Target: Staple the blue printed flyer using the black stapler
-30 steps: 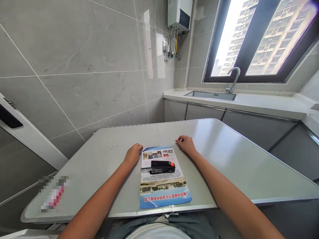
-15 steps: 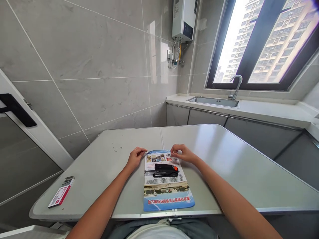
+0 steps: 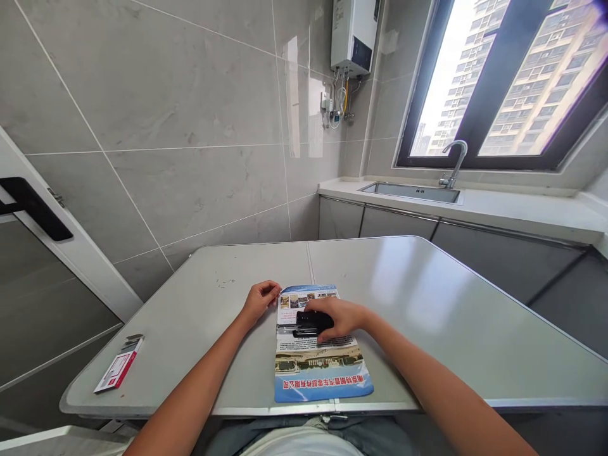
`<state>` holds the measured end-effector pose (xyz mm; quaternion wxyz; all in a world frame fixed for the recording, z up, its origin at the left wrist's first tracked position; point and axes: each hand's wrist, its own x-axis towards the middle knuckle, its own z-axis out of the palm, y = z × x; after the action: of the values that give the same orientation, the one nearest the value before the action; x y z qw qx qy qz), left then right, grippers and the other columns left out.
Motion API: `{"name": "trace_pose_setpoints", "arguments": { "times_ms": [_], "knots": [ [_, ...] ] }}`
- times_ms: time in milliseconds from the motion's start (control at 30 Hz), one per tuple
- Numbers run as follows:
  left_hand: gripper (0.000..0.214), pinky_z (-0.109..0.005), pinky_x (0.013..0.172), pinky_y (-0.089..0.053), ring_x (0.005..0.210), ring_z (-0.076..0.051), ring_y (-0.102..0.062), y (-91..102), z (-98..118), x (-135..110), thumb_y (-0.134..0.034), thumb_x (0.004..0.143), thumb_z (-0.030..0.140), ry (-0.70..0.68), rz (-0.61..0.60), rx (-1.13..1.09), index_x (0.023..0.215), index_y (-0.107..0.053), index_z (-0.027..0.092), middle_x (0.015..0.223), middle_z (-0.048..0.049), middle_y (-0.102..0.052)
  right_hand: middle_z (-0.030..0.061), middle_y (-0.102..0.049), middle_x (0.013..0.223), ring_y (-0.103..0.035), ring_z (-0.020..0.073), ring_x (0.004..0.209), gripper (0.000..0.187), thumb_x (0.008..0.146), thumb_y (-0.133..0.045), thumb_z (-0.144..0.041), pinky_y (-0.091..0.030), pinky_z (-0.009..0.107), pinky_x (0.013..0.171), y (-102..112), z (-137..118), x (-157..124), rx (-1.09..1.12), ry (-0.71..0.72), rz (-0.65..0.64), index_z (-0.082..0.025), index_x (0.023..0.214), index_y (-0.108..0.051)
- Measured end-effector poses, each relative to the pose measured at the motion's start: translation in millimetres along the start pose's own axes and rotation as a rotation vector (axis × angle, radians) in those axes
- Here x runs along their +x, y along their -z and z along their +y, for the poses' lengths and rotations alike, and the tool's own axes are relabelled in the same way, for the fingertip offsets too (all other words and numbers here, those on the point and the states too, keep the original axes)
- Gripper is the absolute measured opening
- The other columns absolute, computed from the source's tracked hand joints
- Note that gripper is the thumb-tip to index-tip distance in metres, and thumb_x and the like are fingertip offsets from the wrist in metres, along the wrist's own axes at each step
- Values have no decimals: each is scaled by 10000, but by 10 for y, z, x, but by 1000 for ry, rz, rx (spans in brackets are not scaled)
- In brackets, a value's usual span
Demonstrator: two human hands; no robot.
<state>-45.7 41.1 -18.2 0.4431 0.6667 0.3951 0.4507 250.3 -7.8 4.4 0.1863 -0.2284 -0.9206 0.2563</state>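
Note:
A black stapler [image 3: 308, 320] lies across a printed leaflet [image 3: 318, 362], its clear-looking front end pointing left. My right hand [image 3: 342, 316] has its fingers and thumb wrapped round the back end of the stapler, hiding the orange part. At the leaflet's upper left corner rests my left hand [image 3: 261, 300], fingers curled together against the edge. Whatever those fingers may hold is too small or hidden to make out. The leaflet shows photos at the top, lines of text, and a blue band with red characters near me.
On the table [image 3: 213, 380] at left lies a red and white packet [image 3: 118, 367] with grey strips at one end. Small dark bits [image 3: 224, 280] are scattered farther back. Beyond the table are a counter with a sink [image 3: 411, 192], a faucet [image 3: 456, 164] and a wall heater [image 3: 354, 38].
My right hand has moved from the leaflet's top right edge down onto the stapler and closed round it. My left hand's fingers have curled in more at the corner.

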Motion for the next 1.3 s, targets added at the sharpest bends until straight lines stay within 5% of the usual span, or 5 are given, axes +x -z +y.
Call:
{"name": "trace_pose_setpoints", "arguments": {
  "times_ms": [233, 533, 833, 1100, 1300],
  "knots": [
    [485, -228, 482, -431, 579, -120, -613, -22, 46, -27, -827, 789, 574, 28, -49, -67, 1013, -742, 152, 850, -55, -731, 59, -744, 1054, -658, 205, 882, 379, 856, -773, -340, -496, 293, 786, -8, -36, -4, -27, -4, 53, -201, 1199, -692],
    [505, -231, 500, -429, 565, -109, -558, -1, -11, -17, -834, 802, 571, 26, -68, -32, 1070, -812, 144, 825, -81, -758, 59, -759, 1060, -692, 232, 925, 347, 836, -756, -264, -501, 326, 813, -30, 51, 2, -10, -183, 437, -214, 1173, -687],
    [379, -243, 548, -426, 578, -110, -539, -16, 42, -49, -870, 785, 502, -31, -98, 30, 987, -843, 182, 774, -53, -739, 64, -768, 1097, -703, 236, 948, 368, 858, -744, -288, -509, 326, 816, -37, 100, -5, -10, -171, 437, -218, 1214, -686],
    [398, -284, 752, -524, 835, -190, -683, -11, 24, -46, -819, 842, 514, -64, -108, 72, 1076, -845, 194, 957, -86, -785, 67, -772, 1076, -702, 248, 933, 398, 796, -775, -251, -502, 336, 821, -48, 98, 2, -25, -156, 421, -219, 1189, -717],
    [511, -258, 604, -454, 610, -130, -561, -27, 9, -33, -754, 865, 623, -6, -124, 25, 1017, -835, 143, 754, -64, -736, 65, -774, 1114, -712, 256, 983, 427, 818, -774, -277, -507, 346, 861, -53, 113, 1, -37, -137, 417, -238, 1238, -711]
  ]
}}
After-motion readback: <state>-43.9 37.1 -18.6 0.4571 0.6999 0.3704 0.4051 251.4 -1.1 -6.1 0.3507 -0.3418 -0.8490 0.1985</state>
